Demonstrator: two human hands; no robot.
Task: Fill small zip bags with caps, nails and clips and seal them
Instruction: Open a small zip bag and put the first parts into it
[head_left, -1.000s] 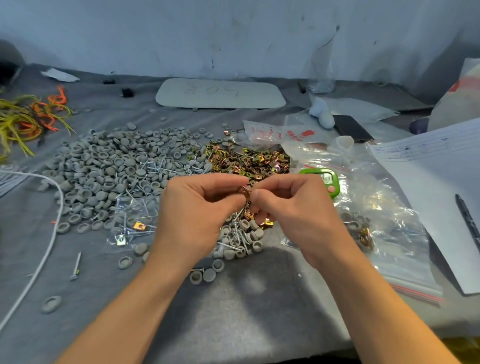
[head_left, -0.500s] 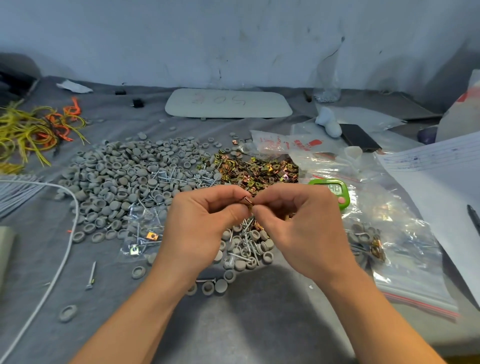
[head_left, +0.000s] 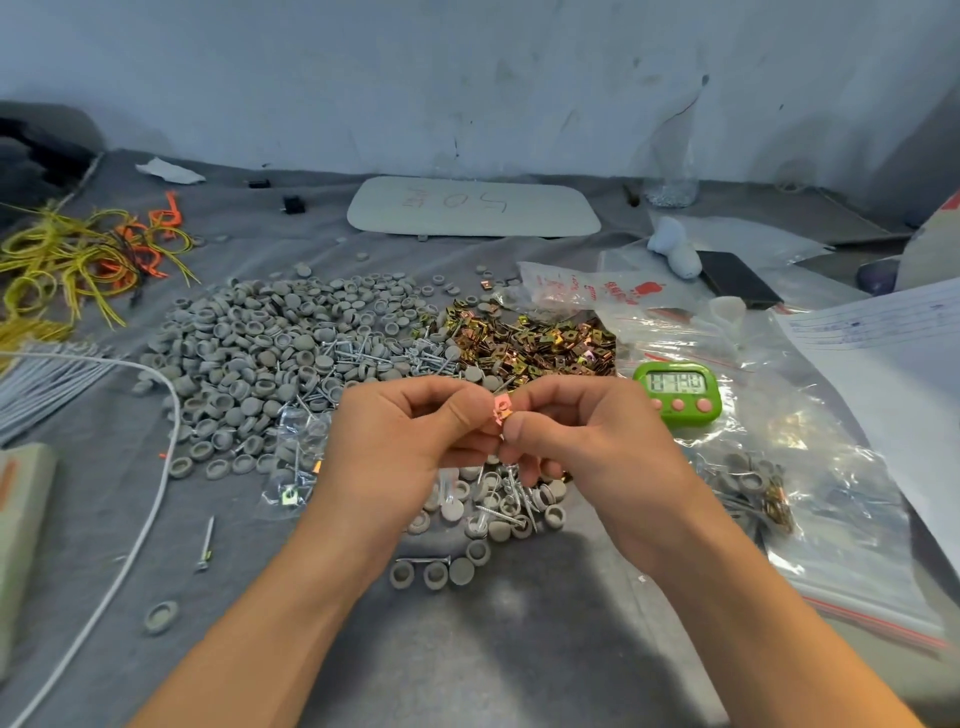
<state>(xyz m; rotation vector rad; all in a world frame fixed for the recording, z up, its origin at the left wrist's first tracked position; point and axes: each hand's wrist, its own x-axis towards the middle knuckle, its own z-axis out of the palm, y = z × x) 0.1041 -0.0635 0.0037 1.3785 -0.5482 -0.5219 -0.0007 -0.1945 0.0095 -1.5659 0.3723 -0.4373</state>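
Copper-pink and shiny, the clip (head_left: 502, 409) is sitting up in the air at the middle of the view, above a small heap of caps and nails (head_left: 493, 512). The left hand (head_left: 400, 447) is pinching it from one side with thumb and forefinger. The right hand (head_left: 587, 447) is pinching it from the other, fingertips almost meeting, and the remaining fingers of both are curling under. Whether anything more is hanging below those fingers, I cannot tell.

Just beyond the knuckles the pile of brass-coloured clips (head_left: 530, 343) is lying. It is touching the nails (head_left: 374, 358), which are running into the broad spread of grey caps (head_left: 249, 353) to the left. A filled small zip bag (head_left: 293, 467) is lying just beside the left hand.

On the right the green timer (head_left: 678, 392) is standing near the right hand, at the edge of a large clear bag (head_left: 841, 530) whose red-striped edge is reaching toward the near side. A sheet of paper (head_left: 893, 384) is overlapping it at the far right.

Open room is showing close to the person, with bare grey cloth (head_left: 509, 665) between the forearms. To the left a white cable (head_left: 148, 519) is curving across the cloth, with a lone nail (head_left: 206, 543) and a lone cap (head_left: 161, 617) near it.
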